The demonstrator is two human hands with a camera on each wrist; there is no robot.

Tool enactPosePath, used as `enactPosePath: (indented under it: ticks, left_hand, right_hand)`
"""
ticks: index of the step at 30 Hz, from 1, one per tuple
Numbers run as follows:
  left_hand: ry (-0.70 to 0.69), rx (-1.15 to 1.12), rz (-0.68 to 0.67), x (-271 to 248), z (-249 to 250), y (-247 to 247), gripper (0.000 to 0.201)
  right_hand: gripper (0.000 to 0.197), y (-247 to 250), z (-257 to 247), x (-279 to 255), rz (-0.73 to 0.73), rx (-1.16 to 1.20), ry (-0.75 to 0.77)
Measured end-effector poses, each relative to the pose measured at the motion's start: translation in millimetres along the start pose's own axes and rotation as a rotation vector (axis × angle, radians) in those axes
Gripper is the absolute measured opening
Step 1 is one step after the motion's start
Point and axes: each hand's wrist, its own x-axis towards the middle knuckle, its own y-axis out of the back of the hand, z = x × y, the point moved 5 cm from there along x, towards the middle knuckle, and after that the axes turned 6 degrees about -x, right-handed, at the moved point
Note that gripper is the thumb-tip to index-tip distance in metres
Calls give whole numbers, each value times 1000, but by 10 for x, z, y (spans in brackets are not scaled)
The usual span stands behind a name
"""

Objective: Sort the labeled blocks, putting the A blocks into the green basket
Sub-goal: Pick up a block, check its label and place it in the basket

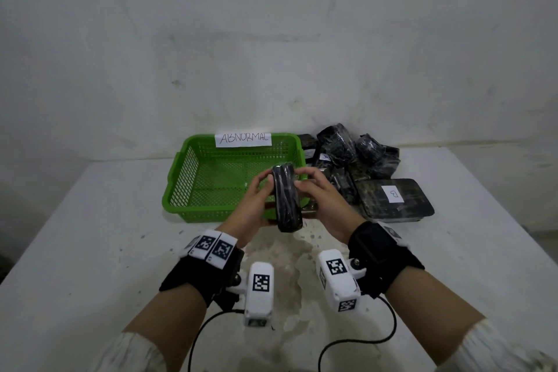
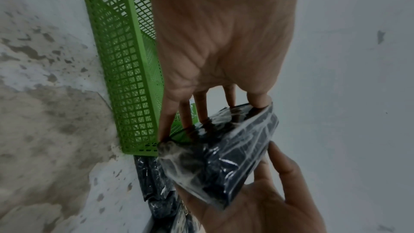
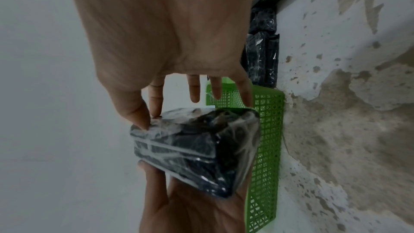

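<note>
A black block wrapped in clear film (image 1: pixel 286 198) stands on its narrow edge in the air, over the front right corner of the green basket (image 1: pixel 193 178). My left hand (image 1: pixel 263 190) grips its left side, and my right hand (image 1: pixel 303 183) pinches its right side with thumb and forefinger. No letter shows on this block. In the left wrist view the fingers (image 2: pixel 202 107) press on the block (image 2: pixel 224 153). The right wrist view shows the thumb (image 3: pixel 136 112) on the block (image 3: pixel 197 148), and below it my left palm. Nothing lies in the basket.
The basket's far wall carries a paper label reading ABNORMAL (image 1: pixel 243 139). A pile of black wrapped blocks (image 1: pixel 353 154) lies to the right of the basket. A flat block marked B (image 1: pixel 392 199) lies at the pile's front. All stand on a white, worn table (image 1: pixel 90 251).
</note>
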Motion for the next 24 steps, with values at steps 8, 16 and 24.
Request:
enactPosePath:
  ticks: [8, 16, 24]
  left_hand:
    - [38, 15, -55, -13, 20, -11, 24]
    - [10, 135, -25, -7, 38, -61, 30]
    - [56, 87, -44, 14, 18, -56, 33]
  right_hand:
    - [22, -56, -5, -25, -6, 48, -65]
    - [37, -85, -29, -8, 104, -8, -41]
    - [66, -56, -34, -103, 61, -104, -21]
